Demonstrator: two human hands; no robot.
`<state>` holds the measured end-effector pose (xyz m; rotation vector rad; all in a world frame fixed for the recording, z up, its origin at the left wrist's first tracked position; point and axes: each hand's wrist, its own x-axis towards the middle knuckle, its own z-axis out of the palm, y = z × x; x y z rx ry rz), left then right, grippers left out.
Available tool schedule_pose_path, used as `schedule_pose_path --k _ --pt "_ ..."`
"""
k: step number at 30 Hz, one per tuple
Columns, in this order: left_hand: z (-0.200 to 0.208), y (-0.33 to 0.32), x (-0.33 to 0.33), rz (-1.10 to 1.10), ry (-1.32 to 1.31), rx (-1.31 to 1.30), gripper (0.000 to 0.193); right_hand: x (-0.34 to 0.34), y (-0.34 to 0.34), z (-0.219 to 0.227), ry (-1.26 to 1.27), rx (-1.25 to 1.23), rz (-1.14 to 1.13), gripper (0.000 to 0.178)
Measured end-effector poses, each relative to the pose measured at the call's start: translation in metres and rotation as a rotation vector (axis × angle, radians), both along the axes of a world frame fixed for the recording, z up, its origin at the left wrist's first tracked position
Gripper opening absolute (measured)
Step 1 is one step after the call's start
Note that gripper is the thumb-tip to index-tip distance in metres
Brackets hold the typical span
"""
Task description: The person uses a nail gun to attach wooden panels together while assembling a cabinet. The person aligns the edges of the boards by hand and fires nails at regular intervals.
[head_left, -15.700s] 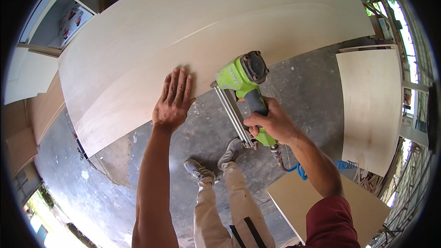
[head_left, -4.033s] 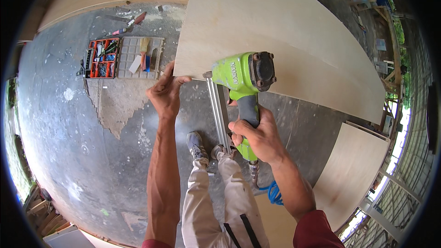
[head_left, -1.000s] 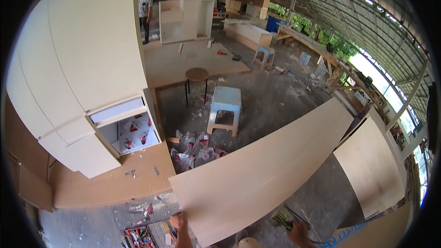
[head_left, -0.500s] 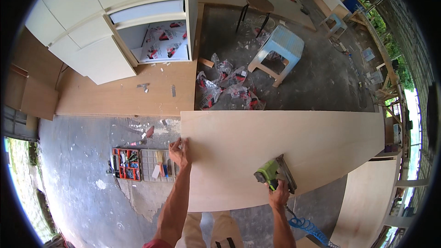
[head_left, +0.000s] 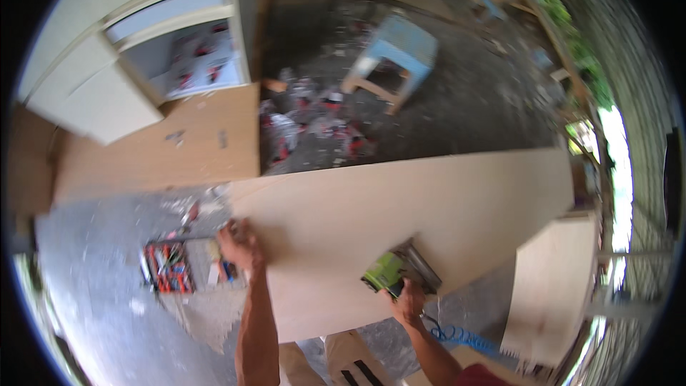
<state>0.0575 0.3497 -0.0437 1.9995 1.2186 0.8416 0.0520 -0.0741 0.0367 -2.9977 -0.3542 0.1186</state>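
A wide, pale plywood panel (head_left: 400, 200) lies flat in front of me. At its left edge my left hand (head_left: 241, 244) is closed on the rim, fingers bent over the corner area. My right hand (head_left: 407, 302) is wrapped round the handle of a green and black nail gun (head_left: 389, 269), which is over the panel near its front edge. A blue coiled air hose (head_left: 457, 336) trails from the tool toward the lower right. Motion blur hides whether the nail gun's nose touches the wood.
Left of the panel, an open toolbox (head_left: 168, 268) with red compartments sits on the floor. A white cabinet (head_left: 78, 93) with an open compartment stands back left. Beyond the panel are a blue plastic stool (head_left: 400, 46) and crumpled plastic wrapping (head_left: 286, 129). Another board (head_left: 550, 286) lies at right.
My view has turned and tilted, so the scene shifts left in the picture and blurs. Both hands keep their holds, the left on the panel edge, the right on the nail gun.
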Motion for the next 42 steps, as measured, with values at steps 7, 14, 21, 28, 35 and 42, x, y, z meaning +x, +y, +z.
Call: schedule_pose_path --k 7,14,21,28,35,42 --pt "-0.002 0.022 -0.014 0.034 0.323 0.137 0.050 0.009 0.018 0.008 -0.007 0.023 0.055 0.061" --pt "0.018 0.014 -0.002 0.047 0.428 0.128 0.052 0.000 0.025 0.019 -0.007 0.003 0.027 0.058" --pt "0.039 0.012 0.005 0.046 0.506 -0.015 0.052 0.005 0.029 0.022 0.074 -0.037 0.022 0.061" --pt "0.044 0.005 0.009 0.054 0.550 -0.083 0.056 0.001 0.025 0.020 0.115 -0.027 -0.037 0.060" --pt "0.038 0.003 0.003 0.016 0.550 -0.050 0.053 0.003 0.024 0.026 0.128 -0.037 -0.024 0.058" --pt "0.034 -0.005 0.003 -0.007 0.530 0.025 0.052 0.002 0.016 0.027 0.167 -0.086 -0.051 0.059"
